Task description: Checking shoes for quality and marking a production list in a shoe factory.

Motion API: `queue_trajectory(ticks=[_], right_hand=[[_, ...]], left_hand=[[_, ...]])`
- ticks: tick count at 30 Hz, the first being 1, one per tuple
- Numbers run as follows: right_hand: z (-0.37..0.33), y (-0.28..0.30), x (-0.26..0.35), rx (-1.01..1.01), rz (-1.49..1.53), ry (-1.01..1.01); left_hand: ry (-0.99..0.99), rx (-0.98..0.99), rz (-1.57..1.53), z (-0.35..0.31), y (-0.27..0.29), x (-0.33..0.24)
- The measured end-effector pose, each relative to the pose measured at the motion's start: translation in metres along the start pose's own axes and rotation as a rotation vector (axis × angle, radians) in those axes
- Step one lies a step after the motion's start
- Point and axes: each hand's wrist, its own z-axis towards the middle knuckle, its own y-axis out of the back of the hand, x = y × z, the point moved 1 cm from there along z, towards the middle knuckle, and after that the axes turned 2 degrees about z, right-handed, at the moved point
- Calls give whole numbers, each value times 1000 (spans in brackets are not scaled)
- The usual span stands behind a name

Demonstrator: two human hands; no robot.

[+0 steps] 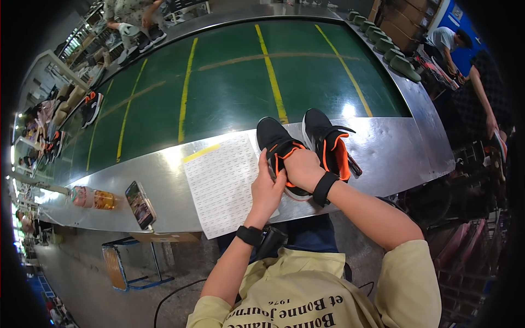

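A pair of black sneakers with orange lining lies on the metal table edge in front of me. The left sneaker [272,131] is gripped along its side by my left hand [267,190], thumb near the collar. My right hand [304,170] reaches into that shoe's opening, so its fingers are hidden. Close beside it stands the right sneaker [318,127], its strap end sticking up and untouched by either hand. Under and left of the shoes is a white sheet of small printed labels [221,183] with a yellow strip at its top. Black bands circle both my wrists.
A dark pen-like object [355,165] lies right of the shoes. Leftward are a phone [140,205] on a cable and a bottle of amber liquid [97,198]. Beyond is a green conveyor belt [229,82]. Green shoe lasts [404,68] line its right edge; other people work around.
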Motion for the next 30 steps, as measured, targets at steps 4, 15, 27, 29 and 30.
queue_trajectory(ticks=[4, 15, 27, 29, 30], right_hand=[[-5, 11, -14, 3, 387, 91], [-59, -32, -122, -281, 1149, -557], [-111, -72, -51, -194, 2486, 12], [-116, -75, -47, -192, 2352, 18], [-119, -72, -42, -191, 2287, 19]], left_hand=[[2, 9, 180, 8, -5, 11], [247, -70, -680, -18, 20, 22], [222, 3, -1215, -68, 50, 22], [210, 27, -1194, -70, 49, 25], [200, 17, -1177, -71, 50, 27]])
